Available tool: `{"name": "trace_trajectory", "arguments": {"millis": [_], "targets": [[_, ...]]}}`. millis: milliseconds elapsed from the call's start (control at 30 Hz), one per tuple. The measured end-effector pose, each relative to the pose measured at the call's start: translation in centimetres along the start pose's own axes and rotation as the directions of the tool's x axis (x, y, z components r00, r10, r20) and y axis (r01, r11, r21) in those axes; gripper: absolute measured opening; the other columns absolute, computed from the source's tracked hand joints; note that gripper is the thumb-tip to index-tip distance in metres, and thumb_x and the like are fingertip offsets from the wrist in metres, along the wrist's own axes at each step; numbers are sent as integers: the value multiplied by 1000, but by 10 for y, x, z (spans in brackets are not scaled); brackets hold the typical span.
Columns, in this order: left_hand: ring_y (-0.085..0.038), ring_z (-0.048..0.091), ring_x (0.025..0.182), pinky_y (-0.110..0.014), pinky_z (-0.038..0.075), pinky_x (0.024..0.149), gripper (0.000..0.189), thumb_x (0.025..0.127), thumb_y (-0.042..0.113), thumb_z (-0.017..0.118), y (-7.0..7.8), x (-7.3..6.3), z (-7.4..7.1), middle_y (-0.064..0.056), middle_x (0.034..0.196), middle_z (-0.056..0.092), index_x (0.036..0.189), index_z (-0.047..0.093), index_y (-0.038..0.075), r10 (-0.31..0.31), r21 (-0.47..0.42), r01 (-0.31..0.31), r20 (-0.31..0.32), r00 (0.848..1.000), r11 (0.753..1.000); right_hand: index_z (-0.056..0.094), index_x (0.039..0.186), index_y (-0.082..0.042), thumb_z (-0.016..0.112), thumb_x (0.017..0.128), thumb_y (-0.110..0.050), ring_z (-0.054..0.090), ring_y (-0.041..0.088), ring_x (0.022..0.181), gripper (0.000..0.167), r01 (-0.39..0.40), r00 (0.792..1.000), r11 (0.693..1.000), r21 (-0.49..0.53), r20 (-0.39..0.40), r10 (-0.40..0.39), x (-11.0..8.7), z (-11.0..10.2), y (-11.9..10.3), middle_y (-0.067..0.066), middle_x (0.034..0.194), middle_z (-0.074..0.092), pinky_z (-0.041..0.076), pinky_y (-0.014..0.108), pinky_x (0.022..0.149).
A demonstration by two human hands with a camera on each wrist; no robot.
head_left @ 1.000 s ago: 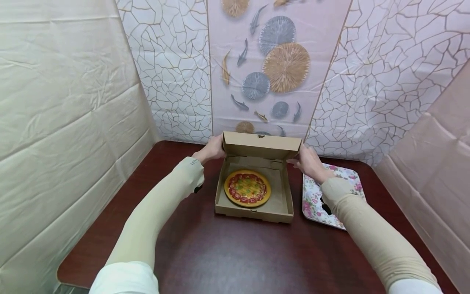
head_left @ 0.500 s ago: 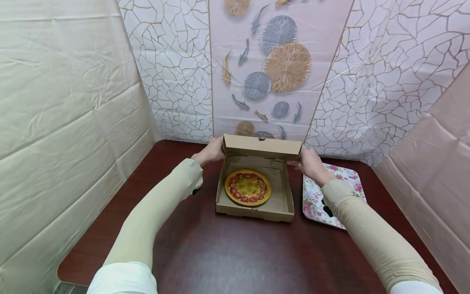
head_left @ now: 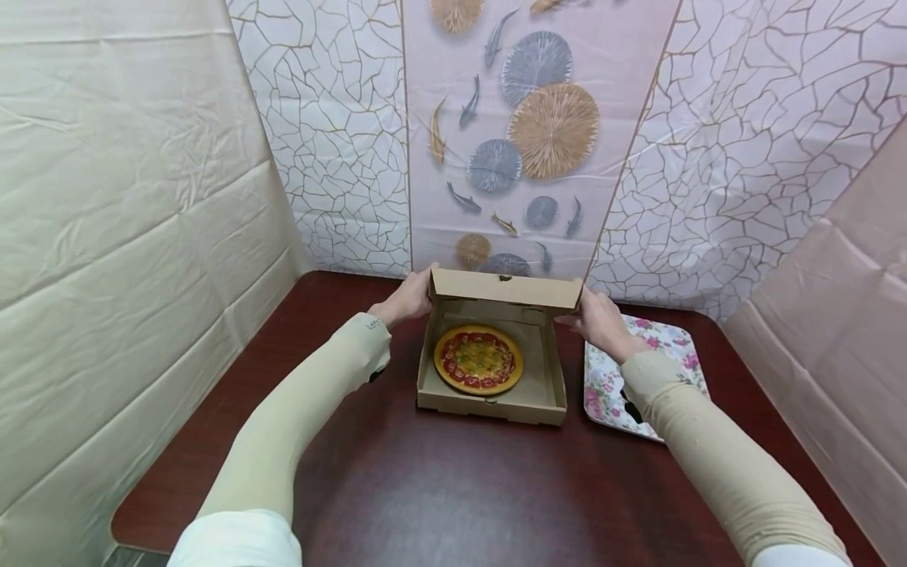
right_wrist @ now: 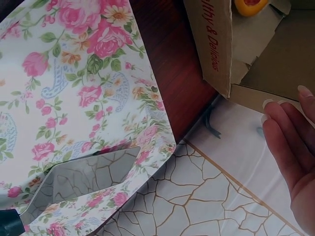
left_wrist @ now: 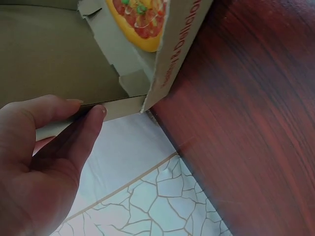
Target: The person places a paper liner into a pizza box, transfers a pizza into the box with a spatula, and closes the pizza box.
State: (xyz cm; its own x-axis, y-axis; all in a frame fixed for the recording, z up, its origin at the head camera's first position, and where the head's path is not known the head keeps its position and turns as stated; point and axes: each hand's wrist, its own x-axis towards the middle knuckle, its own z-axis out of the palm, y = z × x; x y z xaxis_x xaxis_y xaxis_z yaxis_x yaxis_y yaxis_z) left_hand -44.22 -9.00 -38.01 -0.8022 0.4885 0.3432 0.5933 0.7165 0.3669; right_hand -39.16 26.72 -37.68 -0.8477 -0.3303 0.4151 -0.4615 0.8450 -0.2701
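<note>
A brown cardboard pizza box (head_left: 489, 409) stands on the table, its lid (head_left: 505, 290) raised at the back and leaning forward. Inside, toward the left, lies a round pizza (head_left: 478, 360) with an orange crust and red, yellow and green topping. My left hand (head_left: 409, 298) pinches the lid's left side; in the left wrist view the thumb and fingers (left_wrist: 91, 128) meet over its cardboard edge. On the other side, my right hand (head_left: 602, 319) holds the lid's right edge, thumb inward and fingers (right_wrist: 280, 135) outside.
Right of the box lies a floral tray (head_left: 602, 394), partly under my right forearm. A shiny server blade (right_wrist: 88, 177) with a dark handle (right_wrist: 11, 222) rests on it. The dark red table (head_left: 439, 488) ends at a patterned wall covering (head_left: 340, 205).
The lid has tilted a little further forward and down, with both hands moving along on its sides. Pizza and tray stay in place.
</note>
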Motion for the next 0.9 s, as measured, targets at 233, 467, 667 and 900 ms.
{"name": "trace_trajectory", "arguments": {"millis": [233, 467, 667, 900], "targets": [[-30, 59, 67, -36, 44, 64, 25, 89, -2, 54, 1, -8, 4, -19, 92, 66, 109, 42, 5, -5, -11, 6, 16, 1000, 1000, 42, 110, -5, 77, 81, -18, 67, 32, 64, 47, 6, 1000, 1000, -27, 10, -5, -4, 3, 1, 21, 84, 70, 52, 44, 56], [-24, 54, 52, -29, 40, 51, 25, 92, 0, 51, 0, -12, 7, -16, 75, 61, 113, 40, 7, -13, -36, 14, 27, 1000, 999, 46, 109, -8, 77, 81, -16, 67, 37, 67, 43, 13, 1000, 999, -31, -2, -13, -6, 4, 3, 21, 87, 70, 51, 46, 57], [-18, 48, 49, -28, 39, 53, 24, 93, 1, 52, -2, -13, 9, -12, 71, 57, 114, 41, 7, 13, -57, -12, 21, 1000, 998, 46, 105, -8, 79, 80, -17, 67, 39, 70, 42, 31, 999, 999, -30, -16, -32, -8, 5, 4, 21, 88, 70, 50, 47, 58], [-24, 57, 66, -31, 42, 61, 33, 88, 2, 63, -3, -17, 8, -16, 92, 64, 111, 40, 9, 3, -96, 1, 44, 999, 995, 50, 113, -9, 80, 76, -9, 67, 37, 75, 48, -10, 1000, 999, 36, 17, 10, -9, 8, 0, 24, 97, 69, 50, 45, 61]]}}
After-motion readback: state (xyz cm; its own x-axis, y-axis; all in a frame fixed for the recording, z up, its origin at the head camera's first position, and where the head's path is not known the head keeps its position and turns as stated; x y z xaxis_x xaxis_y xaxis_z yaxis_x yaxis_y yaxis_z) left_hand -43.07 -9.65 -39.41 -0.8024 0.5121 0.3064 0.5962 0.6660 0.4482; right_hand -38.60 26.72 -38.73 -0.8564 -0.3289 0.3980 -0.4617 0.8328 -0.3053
